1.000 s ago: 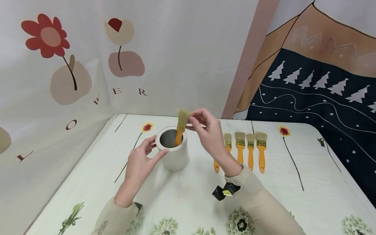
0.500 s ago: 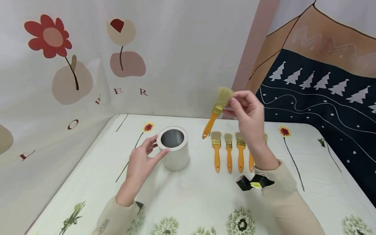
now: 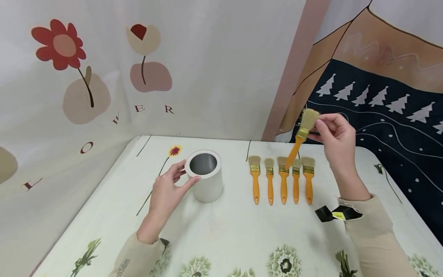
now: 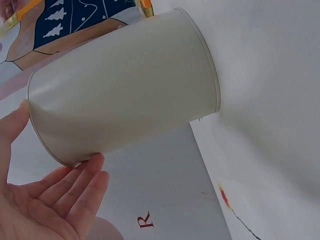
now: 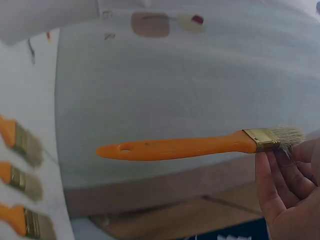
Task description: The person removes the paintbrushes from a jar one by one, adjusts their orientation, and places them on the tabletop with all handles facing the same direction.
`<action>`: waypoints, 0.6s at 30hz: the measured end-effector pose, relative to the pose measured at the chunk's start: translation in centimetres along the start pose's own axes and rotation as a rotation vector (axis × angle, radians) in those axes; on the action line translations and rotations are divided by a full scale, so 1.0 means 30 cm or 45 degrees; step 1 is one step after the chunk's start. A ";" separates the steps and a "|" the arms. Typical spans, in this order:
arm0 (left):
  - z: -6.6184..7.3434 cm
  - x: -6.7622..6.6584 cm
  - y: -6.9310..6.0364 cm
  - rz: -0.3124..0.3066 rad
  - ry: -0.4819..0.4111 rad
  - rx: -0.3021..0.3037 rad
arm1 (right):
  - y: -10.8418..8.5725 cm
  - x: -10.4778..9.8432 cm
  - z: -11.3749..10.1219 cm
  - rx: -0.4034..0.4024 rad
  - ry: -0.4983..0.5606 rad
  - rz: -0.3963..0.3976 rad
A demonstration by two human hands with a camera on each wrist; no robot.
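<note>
A whitish cylindrical pot (image 3: 209, 189) stands upright on the table, its dark grey inside showing through the round opening. My left hand (image 3: 169, 189) holds it near the top, thumb on one side of the rim and fingers on the other; the left wrist view shows the pot's smooth wall (image 4: 125, 85). Up at the right, my right hand (image 3: 337, 140) pinches a paintbrush (image 3: 300, 136) by its pale bristles. Its orange handle (image 5: 185, 148) points away from the hand, down and left in the head view. That brush hangs above a row of paintbrushes (image 3: 283, 181).
Several orange-handled brushes lie side by side right of the pot, bristles toward the far edge. A white cloth with printed flowers covers the table (image 3: 221, 234). Behind it hang a pale flower-printed curtain (image 3: 214, 77) and a dark tree-printed cloth (image 3: 373, 111).
My right hand has drawn the paintbrush out of the pot and carried it rightward over the brush row. My left hand has stayed on the pot.
</note>
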State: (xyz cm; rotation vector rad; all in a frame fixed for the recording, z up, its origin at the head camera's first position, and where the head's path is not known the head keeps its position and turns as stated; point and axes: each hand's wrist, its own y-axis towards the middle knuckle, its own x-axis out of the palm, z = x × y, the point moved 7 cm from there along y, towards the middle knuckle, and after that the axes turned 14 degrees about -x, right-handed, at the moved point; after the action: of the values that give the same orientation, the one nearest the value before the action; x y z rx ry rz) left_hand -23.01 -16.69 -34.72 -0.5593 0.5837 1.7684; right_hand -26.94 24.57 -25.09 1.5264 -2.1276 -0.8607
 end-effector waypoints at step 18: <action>-0.002 -0.002 -0.001 -0.010 -0.012 -0.013 | -0.047 -0.196 0.258 0.338 -0.231 0.050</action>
State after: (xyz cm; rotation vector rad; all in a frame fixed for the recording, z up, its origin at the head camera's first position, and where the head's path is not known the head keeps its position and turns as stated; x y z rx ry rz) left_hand -22.97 -16.78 -34.74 -0.5597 0.5657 1.7663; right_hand -28.80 31.79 -31.49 1.5769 -2.4784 -0.7525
